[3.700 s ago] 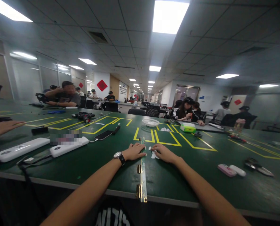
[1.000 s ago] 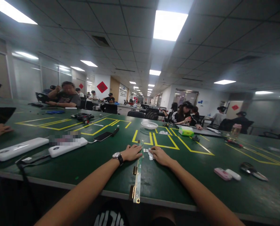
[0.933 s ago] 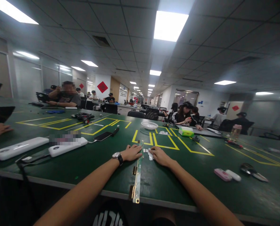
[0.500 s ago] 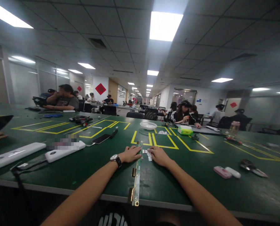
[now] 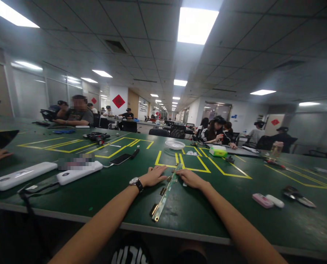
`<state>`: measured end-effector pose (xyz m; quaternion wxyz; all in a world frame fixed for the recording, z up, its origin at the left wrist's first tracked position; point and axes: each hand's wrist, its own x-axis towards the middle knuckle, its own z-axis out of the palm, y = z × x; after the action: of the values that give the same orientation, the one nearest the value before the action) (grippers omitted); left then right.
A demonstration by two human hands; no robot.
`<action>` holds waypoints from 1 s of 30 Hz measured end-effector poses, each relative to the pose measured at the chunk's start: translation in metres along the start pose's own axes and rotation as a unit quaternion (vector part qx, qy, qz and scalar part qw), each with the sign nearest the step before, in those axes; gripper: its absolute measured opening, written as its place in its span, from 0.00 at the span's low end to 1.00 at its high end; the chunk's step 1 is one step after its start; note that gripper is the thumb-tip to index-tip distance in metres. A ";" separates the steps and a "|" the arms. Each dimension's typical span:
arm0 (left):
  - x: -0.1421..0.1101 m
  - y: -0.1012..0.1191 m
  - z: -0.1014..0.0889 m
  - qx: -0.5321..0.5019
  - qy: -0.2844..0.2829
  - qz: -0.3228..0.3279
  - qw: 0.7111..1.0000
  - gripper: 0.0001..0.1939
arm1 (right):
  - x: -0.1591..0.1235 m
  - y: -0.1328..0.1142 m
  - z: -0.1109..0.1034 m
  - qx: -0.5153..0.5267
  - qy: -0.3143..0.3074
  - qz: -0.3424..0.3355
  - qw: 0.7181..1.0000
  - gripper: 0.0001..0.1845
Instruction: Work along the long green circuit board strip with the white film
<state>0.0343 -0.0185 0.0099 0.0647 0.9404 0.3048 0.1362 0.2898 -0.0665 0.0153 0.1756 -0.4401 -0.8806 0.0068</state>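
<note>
A long, narrow green circuit board (image 5: 166, 196) lies slanted on the table in front of me, its far end leaning to the right. Gold-coloured tabs stick out along its left edge. My right hand (image 5: 191, 178) has its fingertips closed on the far end of the board. Left of the board rests my left hand (image 5: 154, 176), palm down with fingers stretched out and nothing visible in it; a watch (image 5: 136, 183) is on that wrist. A small white piece (image 5: 184, 184) shows just under my right hand, mostly covered.
On the left lie two white power strips (image 5: 79, 172) and a phone (image 5: 121, 158). A white round basket (image 5: 174, 145) and a green tissue pack (image 5: 218, 151) stand farther back. To the right are a pink case (image 5: 262, 200) and scissors-like tool (image 5: 299, 197). Other people sit around.
The board has turned, its far end moving right and its near end away from the table's front edge. My left hand has come off it; my right fingers now touch it.
</note>
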 end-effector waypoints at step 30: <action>-0.002 -0.002 0.001 -0.010 -0.017 0.043 0.999 0.21 | -0.101 0.110 -0.031 -0.253 0.047 0.495 0.830 0.23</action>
<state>0.0321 -0.0180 0.0080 0.0733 0.9541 0.2617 0.1261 0.4401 -0.0820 -0.0041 0.0720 -0.8460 -0.5063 -0.1506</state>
